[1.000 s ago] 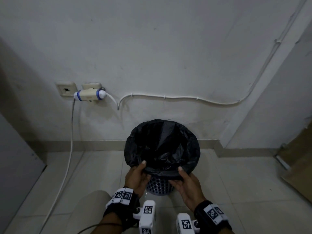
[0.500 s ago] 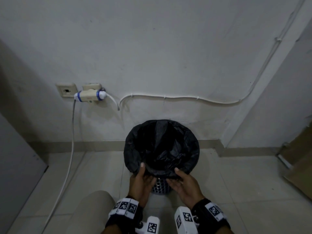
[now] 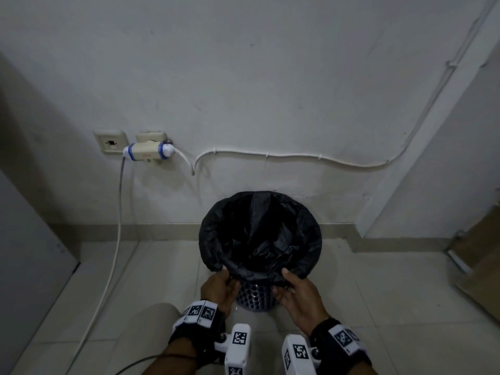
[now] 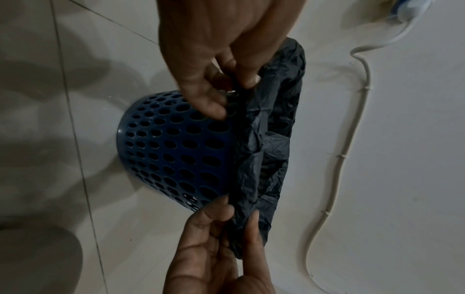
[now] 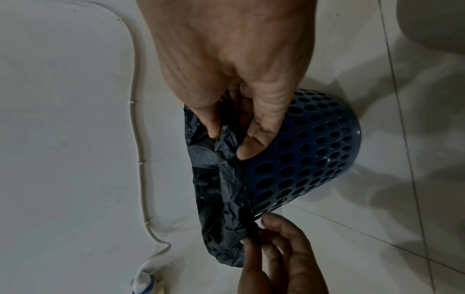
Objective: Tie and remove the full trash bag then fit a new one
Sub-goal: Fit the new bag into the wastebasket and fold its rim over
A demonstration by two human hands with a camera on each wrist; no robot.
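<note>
A blue perforated bin (image 3: pixel 254 296) (image 4: pixel 176 149) (image 5: pixel 314 149) stands on the tiled floor against the wall. A black trash bag (image 3: pixel 259 231) (image 4: pixel 271 139) (image 5: pixel 216 189) lines it, its top folded out over the rim. My left hand (image 3: pixel 228 277) (image 4: pixel 231 89) pinches the bag's folded hem at the near left of the rim. My right hand (image 3: pixel 284 280) (image 5: pixel 226 139) pinches the same hem at the near right. Both thumbs lie on top of the fold, with the fingers under it against the bin wall. The bag's inside is too dark to make out.
A wall socket with a plug adapter (image 3: pixel 147 152) sits up left, one white cable (image 3: pixel 116 239) dropping to the floor and another (image 3: pixel 297 156) clipped along the wall. My knee (image 3: pixel 151 328) is at lower left. A brown panel (image 3: pixel 479 255) leans at right.
Both hands stay at the near rim. Their fingers have tucked further under the folded hem and now pinch it; the wrists dipped and came back.
</note>
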